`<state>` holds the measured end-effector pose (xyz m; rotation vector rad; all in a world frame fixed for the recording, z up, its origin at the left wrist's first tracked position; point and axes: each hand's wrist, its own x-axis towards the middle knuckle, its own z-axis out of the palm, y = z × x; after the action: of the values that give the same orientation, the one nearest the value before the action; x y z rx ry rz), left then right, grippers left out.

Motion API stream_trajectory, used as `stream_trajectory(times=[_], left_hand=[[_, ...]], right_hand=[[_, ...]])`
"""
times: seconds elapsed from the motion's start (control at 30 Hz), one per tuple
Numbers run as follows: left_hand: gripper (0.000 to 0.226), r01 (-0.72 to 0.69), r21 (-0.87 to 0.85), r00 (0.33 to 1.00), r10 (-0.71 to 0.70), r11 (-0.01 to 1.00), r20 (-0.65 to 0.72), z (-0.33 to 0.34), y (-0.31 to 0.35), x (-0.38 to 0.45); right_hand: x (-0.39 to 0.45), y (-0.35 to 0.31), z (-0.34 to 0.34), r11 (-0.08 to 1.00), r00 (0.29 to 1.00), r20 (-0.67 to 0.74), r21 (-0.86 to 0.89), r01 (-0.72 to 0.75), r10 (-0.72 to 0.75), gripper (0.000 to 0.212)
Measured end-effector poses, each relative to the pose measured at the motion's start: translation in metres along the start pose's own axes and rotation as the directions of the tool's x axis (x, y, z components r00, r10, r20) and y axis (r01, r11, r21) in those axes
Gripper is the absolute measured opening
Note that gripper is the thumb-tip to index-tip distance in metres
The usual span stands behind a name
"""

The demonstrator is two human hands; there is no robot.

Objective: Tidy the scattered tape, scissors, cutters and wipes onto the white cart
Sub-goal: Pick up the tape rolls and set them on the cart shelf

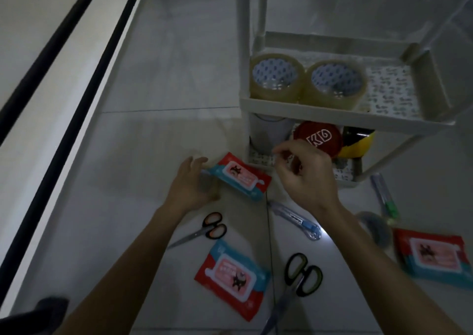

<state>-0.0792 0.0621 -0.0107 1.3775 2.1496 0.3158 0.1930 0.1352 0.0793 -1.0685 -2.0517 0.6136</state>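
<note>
The white cart (307, 109) stands at the upper right. Two clear tape rolls (276, 78) (335, 83) sit on its middle shelf; red tape (318, 137) and yellow-black tape (358, 140) lie on the lower shelf. My left hand (192, 183) touches the left end of a red-and-blue wipes pack (240, 177) on the floor. My right hand (304, 176) hovers by the lower shelf, fingers curled, nothing visible in it. On the floor lie two more wipes packs (231, 274) (432, 258), orange-handled scissors (204, 228), green-handled scissors (299, 281), a blue cutter (297, 218) and a green cutter (385, 196).
A white ledge with black strips (64, 83) runs along the left. A grey rounded object (376, 228) lies by the green cutter. The floor is pale tile. A dark object (51, 306) sits at the lower left.
</note>
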Motion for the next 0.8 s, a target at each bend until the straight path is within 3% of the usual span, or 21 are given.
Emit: stream_trajectory(times=[0.07, 0.13, 0.33, 0.4, 0.5, 0.7, 0.8], left_hand=[[0.115, 0.026, 0.033, 0.997, -0.028, 0.999, 0.066, 0.005, -0.004, 0.012], [0.112, 0.045, 0.027, 0.997, -0.046, 0.999, 0.065, 0.007, -0.003, 0.018], [0.101, 0.093, -0.071, 0.991, -0.099, 0.993, -0.089, -0.017, 0.004, -0.003], [0.085, 0.067, -0.117, 0.989, -0.082, 0.991, -0.126, -0.034, 0.013, -0.016], [0.070, -0.060, -0.228, 0.992, 0.032, 0.972, -0.125, -0.068, 0.044, -0.034], [0.063, -0.369, -0.380, 0.928, 0.361, 0.848, -0.097, -0.109, 0.133, -0.063], [0.041, -0.476, -0.451, 0.865, 0.494, 0.755, -0.086, -0.114, 0.171, -0.070]], right_hand=[[-0.002, 0.003, 0.007, 0.999, 0.999, 0.041, 0.030, -0.031, 0.030, 0.010], [-0.002, 0.006, 0.010, 0.998, 0.996, 0.072, 0.041, -0.048, 0.045, 0.010], [-0.003, 0.013, 0.005, 0.995, 0.983, 0.167, 0.048, -0.090, 0.080, 0.013], [-0.004, 0.012, 0.001, 0.994, 0.978, 0.194, 0.061, -0.087, 0.074, 0.014], [-0.001, 0.003, -0.006, 0.994, 0.981, 0.191, 0.099, -0.036, 0.017, 0.018], [0.007, -0.029, -0.029, 0.969, 0.977, 0.168, 0.228, 0.094, -0.134, 0.069], [0.014, -0.041, -0.054, 0.951, 0.970, 0.083, 0.231, 0.205, -0.229, 0.065]])
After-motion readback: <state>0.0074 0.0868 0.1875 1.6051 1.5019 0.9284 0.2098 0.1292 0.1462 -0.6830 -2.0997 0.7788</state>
